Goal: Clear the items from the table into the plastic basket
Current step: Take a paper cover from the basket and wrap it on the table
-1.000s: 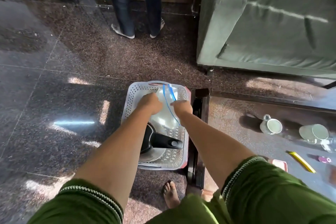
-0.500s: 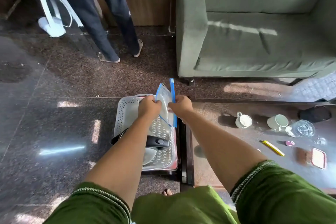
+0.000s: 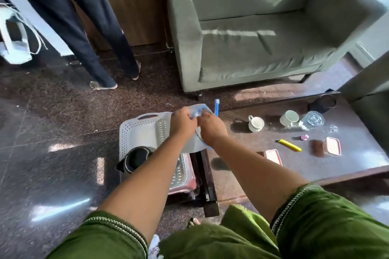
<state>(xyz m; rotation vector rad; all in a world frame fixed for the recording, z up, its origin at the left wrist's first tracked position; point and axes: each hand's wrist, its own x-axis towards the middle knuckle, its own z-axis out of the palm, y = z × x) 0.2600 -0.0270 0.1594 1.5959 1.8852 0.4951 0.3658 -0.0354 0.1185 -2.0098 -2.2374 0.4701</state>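
A white plastic basket (image 3: pixel 145 130) sits on the floor left of the dark table (image 3: pixel 357 164), with a black pan (image 3: pixel 136 159) inside. Above the basket my left hand (image 3: pixel 182 123) and my right hand (image 3: pixel 211 129) both grip a clear plastic bag with a blue zip strip (image 3: pixel 197 144), fingers curled on its top edge. On the table lie two white cups (image 3: pixel 255 123) (image 3: pixel 289 118), a clear glass (image 3: pixel 311 120), a yellow cutter (image 3: pixel 289 145), a small pink object (image 3: pixel 304 137) and two pink-rimmed containers (image 3: pixel 273 156) (image 3: pixel 333 145).
A green armchair (image 3: pixel 242 33) stands behind the table. A person in dark trousers (image 3: pixel 88 33) stands on the floor at the back left. A dark cup (image 3: pixel 322 103) sits at the table's far corner. My bare foot (image 3: pixel 194 221) shows near the table leg.
Both hands have lifted the bag from inside the basket up above its right rim and drawn closer together. The view has tilted up and right, showing more of the table.
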